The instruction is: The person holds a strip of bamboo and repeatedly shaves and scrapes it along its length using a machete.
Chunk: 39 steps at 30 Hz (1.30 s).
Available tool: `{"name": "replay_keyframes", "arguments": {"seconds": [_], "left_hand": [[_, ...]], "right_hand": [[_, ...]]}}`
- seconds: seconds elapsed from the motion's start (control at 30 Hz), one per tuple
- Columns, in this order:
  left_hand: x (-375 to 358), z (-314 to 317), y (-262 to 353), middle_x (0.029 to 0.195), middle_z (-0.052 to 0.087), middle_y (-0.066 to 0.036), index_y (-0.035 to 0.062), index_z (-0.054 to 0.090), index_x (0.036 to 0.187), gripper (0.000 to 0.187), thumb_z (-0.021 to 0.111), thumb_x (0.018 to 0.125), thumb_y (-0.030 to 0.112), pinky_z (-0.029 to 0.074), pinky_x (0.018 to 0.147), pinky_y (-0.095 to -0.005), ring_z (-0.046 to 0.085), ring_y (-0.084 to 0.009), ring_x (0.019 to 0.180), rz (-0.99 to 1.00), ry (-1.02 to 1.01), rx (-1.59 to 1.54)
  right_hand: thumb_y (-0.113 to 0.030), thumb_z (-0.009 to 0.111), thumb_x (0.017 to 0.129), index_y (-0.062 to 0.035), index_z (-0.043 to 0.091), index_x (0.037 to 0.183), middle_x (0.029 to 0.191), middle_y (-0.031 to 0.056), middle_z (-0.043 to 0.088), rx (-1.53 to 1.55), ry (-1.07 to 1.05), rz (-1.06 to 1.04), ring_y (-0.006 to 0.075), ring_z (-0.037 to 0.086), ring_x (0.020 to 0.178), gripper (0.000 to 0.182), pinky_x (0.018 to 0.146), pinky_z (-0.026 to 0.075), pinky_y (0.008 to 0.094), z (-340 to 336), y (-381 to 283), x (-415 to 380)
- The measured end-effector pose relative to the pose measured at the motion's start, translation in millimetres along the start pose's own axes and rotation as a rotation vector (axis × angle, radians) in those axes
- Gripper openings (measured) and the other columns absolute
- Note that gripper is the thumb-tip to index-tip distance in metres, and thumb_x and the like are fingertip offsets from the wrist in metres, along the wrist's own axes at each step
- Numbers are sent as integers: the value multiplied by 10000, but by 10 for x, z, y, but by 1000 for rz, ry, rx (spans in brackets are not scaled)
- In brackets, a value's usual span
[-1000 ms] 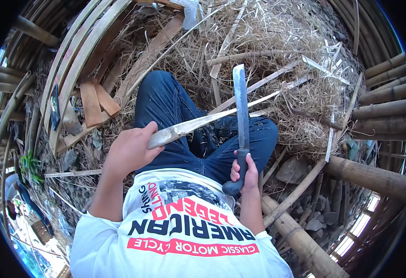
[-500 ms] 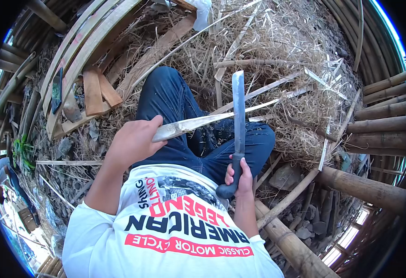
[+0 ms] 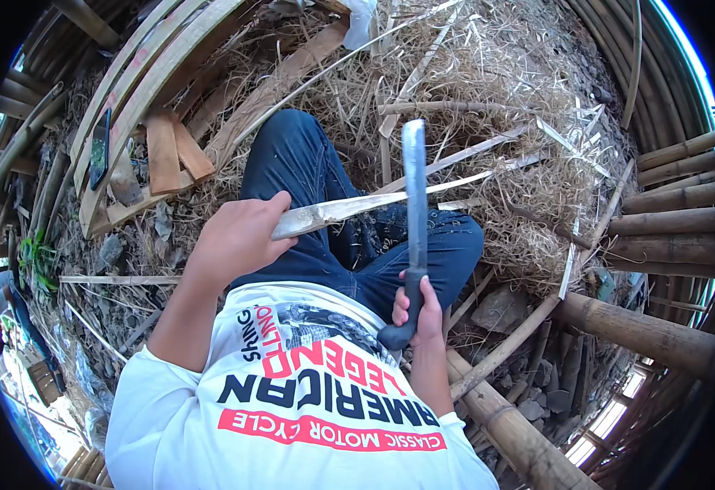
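My left hand (image 3: 239, 238) is closed around the thick end of a pale split bamboo strip (image 3: 329, 214). From there the strip runs to the right over my lap, narrowing towards its far end above the shavings. In my right hand (image 3: 424, 309) is the black handle of a machete (image 3: 416, 192). Its long grey blade points up and away from me, and crosses in front of the bamboo strip in this view. Both hands are over my jeans (image 3: 288, 155), which have small shavings on them.
Curly shavings (image 3: 488, 90) cover the ground ahead. Long planks (image 3: 149, 77), short wood blocks (image 3: 163, 155) and a phone (image 3: 100, 147) are at the left. Thick bamboo poles (image 3: 635, 331) border the right, with stones (image 3: 500, 312) near them. At the far left edge, part of another person (image 3: 2, 294) shows.
The machete blade has shifted slightly left and tilted a little along the bamboo strip. My left hand still grips the strip, slightly higher in view.
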<state>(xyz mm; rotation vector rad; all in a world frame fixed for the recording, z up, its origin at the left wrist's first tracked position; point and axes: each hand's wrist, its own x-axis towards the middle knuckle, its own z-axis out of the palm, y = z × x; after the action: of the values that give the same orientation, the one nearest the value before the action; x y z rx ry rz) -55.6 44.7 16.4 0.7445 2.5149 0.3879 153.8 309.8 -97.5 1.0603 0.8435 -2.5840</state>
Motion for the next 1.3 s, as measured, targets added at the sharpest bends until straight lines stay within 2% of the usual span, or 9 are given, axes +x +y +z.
{"name": "replay_keyframes", "arguments": {"seconds": [0.13,0.27,0.37,0.53,0.7,0.8,0.97,1.17,1.3], "left_hand": [[3,-5,19,819,663,-184,62,513,1005,382,746,822,304,487,716,-493,654,-398,830,16,6,-22],[8,8,9,823,665,-184,61,521,1004,382,751,814,301,488,714,-492,655,-396,835,-10,10,-14],[6,0,2,826,676,-169,51,532,981,361,750,811,284,512,715,-490,665,-385,833,21,15,-30],[16,-9,-16,842,677,-180,68,545,1029,387,766,801,288,492,715,-491,658,-397,848,-6,25,-42],[5,16,-7,845,679,-179,72,552,1033,387,768,800,294,492,717,-492,658,-397,848,-13,20,-47],[41,-16,-26,841,679,-178,71,554,1028,390,770,797,299,490,715,-496,658,-398,844,2,20,-46],[47,-23,-39,859,685,-176,69,560,1033,393,771,793,297,494,730,-495,662,-390,861,2,27,-30],[61,-29,-74,857,680,-175,67,568,1023,373,768,791,280,496,736,-485,660,-391,866,14,32,-99],[86,-55,-104,867,682,-171,64,568,1018,374,771,787,276,494,740,-482,662,-386,875,2,28,-85]], "right_hand": [[-476,414,1043,-80,488,1235,668,28,465,40,5,-52,116,462,462,446,431,411,274,-131,-51,68],[-480,407,1044,-69,491,1233,667,27,468,-43,-52,7,108,459,463,460,431,410,264,-65,-27,-19],[-480,408,1043,-78,486,1245,666,25,467,-66,-11,19,112,461,463,457,434,414,273,-147,-156,-13],[-469,390,1052,-71,484,1253,668,24,469,-95,-75,34,107,460,458,456,429,417,267,-18,-31,-85],[-475,401,1046,-69,479,1264,670,26,469,-6,-16,-5,119,466,454,468,426,424,279,-109,-9,-32],[-466,403,1049,-60,484,1242,667,32,474,-147,-85,9,115,475,464,457,432,431,280,11,-28,-137],[-471,431,1035,-59,482,1244,656,36,465,-84,-19,-34,123,471,453,464,428,434,284,-36,48,-42],[-458,420,1039,-62,482,1244,649,38,465,-172,-12,-65,126,465,441,450,416,426,283,-48,-99,-72],[-471,407,1043,-59,485,1247,649,34,472,-213,-79,-31,112,458,436,466,412,420,270,109,0,-102]]}}
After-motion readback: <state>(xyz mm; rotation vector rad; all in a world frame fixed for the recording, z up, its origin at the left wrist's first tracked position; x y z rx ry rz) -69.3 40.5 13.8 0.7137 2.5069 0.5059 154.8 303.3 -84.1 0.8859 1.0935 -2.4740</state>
